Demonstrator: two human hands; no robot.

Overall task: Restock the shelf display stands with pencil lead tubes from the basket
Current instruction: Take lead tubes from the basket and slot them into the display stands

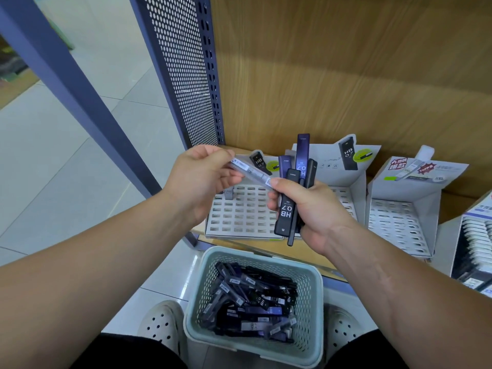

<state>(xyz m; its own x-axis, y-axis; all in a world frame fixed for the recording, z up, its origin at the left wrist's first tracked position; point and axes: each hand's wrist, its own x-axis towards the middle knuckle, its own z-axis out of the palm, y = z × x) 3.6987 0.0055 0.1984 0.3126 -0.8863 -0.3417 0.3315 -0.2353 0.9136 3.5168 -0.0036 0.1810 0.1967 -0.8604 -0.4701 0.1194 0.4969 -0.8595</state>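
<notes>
My right hand [306, 209] grips a bunch of several black and purple lead tubes [295, 187], one marked HB 0.7, held upright above the shelf edge. My left hand [202, 182] pinches one clear grey tube [253, 173], whose other end touches my right thumb. Below, a pale green basket [311, 350] on the floor holds many more tubes [253, 302]. A white slotted display stand [239, 217] sits on the shelf behind my hands, with one tube [228, 193] standing in a back slot.
Two more white display stands [399, 225] [343, 198] stand to the right, and a stand with white-capped items [476, 246] sits at the far right. A perforated blue shelf panel [186, 70] and post rise at left. My shoes [162, 323] flank the basket.
</notes>
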